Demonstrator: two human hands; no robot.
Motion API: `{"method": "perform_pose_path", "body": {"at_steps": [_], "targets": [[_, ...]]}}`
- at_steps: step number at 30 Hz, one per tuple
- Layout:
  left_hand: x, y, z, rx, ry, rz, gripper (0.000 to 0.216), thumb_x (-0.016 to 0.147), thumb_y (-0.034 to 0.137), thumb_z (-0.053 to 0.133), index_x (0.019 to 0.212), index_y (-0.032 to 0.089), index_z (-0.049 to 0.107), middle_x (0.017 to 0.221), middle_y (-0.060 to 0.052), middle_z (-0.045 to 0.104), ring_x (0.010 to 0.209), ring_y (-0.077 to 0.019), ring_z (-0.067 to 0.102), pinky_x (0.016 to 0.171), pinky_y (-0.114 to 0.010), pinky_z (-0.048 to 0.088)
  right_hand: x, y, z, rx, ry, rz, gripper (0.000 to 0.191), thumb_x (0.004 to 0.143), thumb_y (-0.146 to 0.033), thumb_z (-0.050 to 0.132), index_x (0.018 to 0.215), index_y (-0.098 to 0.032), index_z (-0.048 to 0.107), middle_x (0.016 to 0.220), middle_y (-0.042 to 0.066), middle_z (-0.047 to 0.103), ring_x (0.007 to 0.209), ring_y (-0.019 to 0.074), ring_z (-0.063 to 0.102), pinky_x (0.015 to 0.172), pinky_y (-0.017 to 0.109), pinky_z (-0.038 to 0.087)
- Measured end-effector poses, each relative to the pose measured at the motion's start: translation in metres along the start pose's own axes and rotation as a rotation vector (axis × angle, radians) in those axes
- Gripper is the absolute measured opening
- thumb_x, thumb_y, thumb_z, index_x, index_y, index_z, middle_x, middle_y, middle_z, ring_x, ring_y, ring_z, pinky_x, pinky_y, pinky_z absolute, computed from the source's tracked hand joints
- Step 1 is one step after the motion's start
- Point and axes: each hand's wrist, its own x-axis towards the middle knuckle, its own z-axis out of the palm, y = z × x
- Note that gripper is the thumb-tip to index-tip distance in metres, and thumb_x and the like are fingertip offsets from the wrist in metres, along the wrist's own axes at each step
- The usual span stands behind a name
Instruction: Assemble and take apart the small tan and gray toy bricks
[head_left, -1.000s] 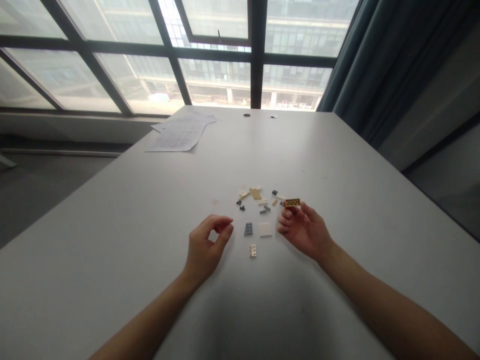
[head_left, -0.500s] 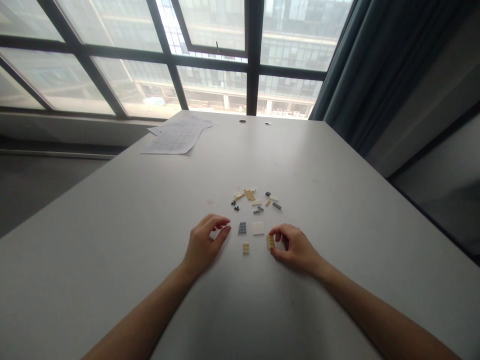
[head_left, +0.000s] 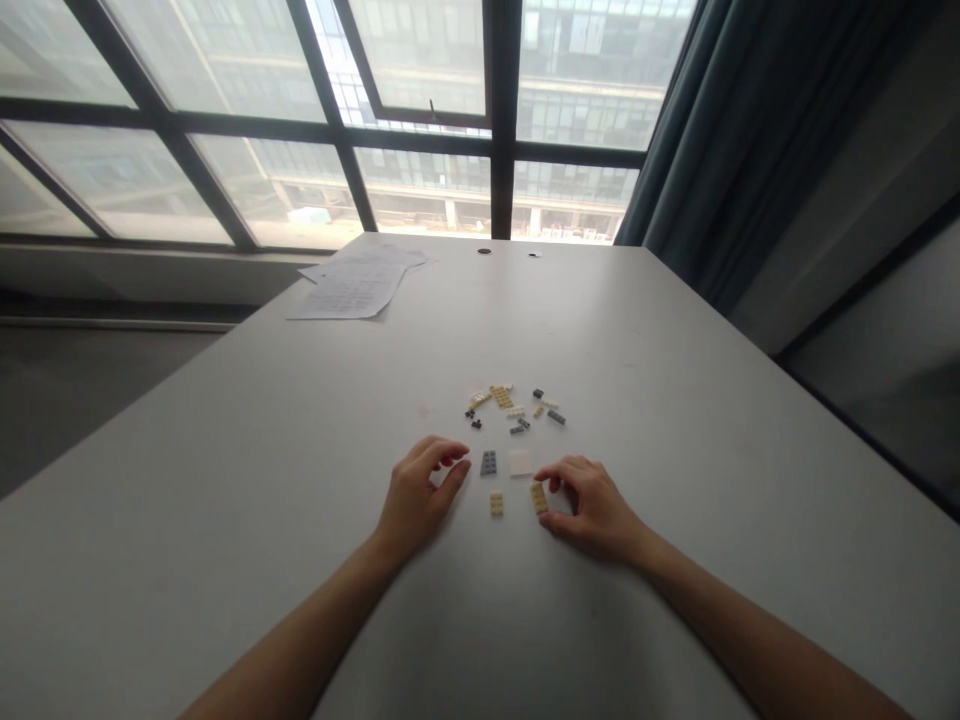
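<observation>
My right hand (head_left: 592, 505) has its thumb and index finger at the two ends of a tan toy-brick plate (head_left: 539, 498), low over the table or on it. My left hand (head_left: 424, 490) rests on the table, thumb and fingers slightly apart with nothing between them. Just right of its fingertips lies a grey wedge plate (head_left: 489, 462). A whitish flat tile (head_left: 520, 463) is beside that, near my right index finger. Between the hands and closer to me is a small pale-yellow studded plate (head_left: 496, 503).
Beyond my hands lies a loose cluster of small pieces, among them a tan plate (head_left: 501, 397), a dark grey piece (head_left: 556, 416) and a black piece (head_left: 476, 424). Printed sheets (head_left: 352, 285) lie at the far left of the white table (head_left: 637, 400), before the window.
The tan plate in my right hand has tipped from tilted to flatter. My left hand is nearly unchanged. The whole view has shifted slightly.
</observation>
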Motion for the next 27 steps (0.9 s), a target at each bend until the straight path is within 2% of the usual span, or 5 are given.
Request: {"method": "perform_pose_path", "body": {"at_steps": [7,13,17,21,27], "targets": [[0.01,-0.007,0.001,0.039,0.011,-0.144,0.018,0.082,0.031,0.057,0.092,0.019,0.066,0.085,-0.004,0.065,0.075,-0.0169,0.058,0.069,-0.03,0.049,-0.004,0.002,0.0,0.031,0.072,-0.01,0.027,0.073,-0.029,0.071,0.099,-0.023,0.065,0.087,0.002,0.063,0.082,0.0194,0.057,0.076,0.034,0.042],[0.067,-0.03,0.016,0.247,-0.112,-0.232,0.036,0.079,0.036,0.06,0.109,0.017,0.065,0.101,-0.007,0.063,0.081,-0.0188,0.06,0.078,-0.032,0.049,-0.004,-0.001,0.001,0.13,0.103,0.058,0.017,0.078,-0.025,0.067,0.094,-0.022,0.066,0.086,0.003,0.062,0.078,0.0185,0.056,0.07,0.031,0.044],[0.096,-0.039,0.034,0.329,-0.122,-0.264,0.031,0.077,0.04,0.063,0.099,0.018,0.071,0.098,-0.008,0.063,0.087,-0.0228,0.06,0.081,-0.033,0.047,-0.006,0.0,0.002,0.18,0.117,0.072,0.014,0.078,-0.021,0.065,0.093,-0.021,0.065,0.086,0.003,0.062,0.078,0.0187,0.056,0.067,0.03,0.045],[0.101,-0.037,0.043,0.362,-0.121,-0.268,0.02,0.079,0.034,0.061,0.087,0.02,0.073,0.09,-0.007,0.064,0.086,-0.023,0.061,0.081,-0.034,0.047,-0.007,0.0,0.001,0.226,0.134,0.074,0.013,0.079,-0.021,0.063,0.092,-0.022,0.065,0.087,0.003,0.062,0.078,0.0185,0.056,0.068,0.029,0.045],[0.091,-0.034,0.04,0.314,-0.105,-0.205,0.02,0.083,0.03,0.055,0.089,0.019,0.071,0.095,-0.007,0.065,0.09,-0.0219,0.06,0.087,-0.035,0.046,-0.003,-0.001,0.001,0.326,0.195,0.095,0.013,0.081,-0.02,0.06,0.093,-0.021,0.064,0.089,0.003,0.063,0.079,0.0181,0.056,0.072,0.031,0.046]]}}
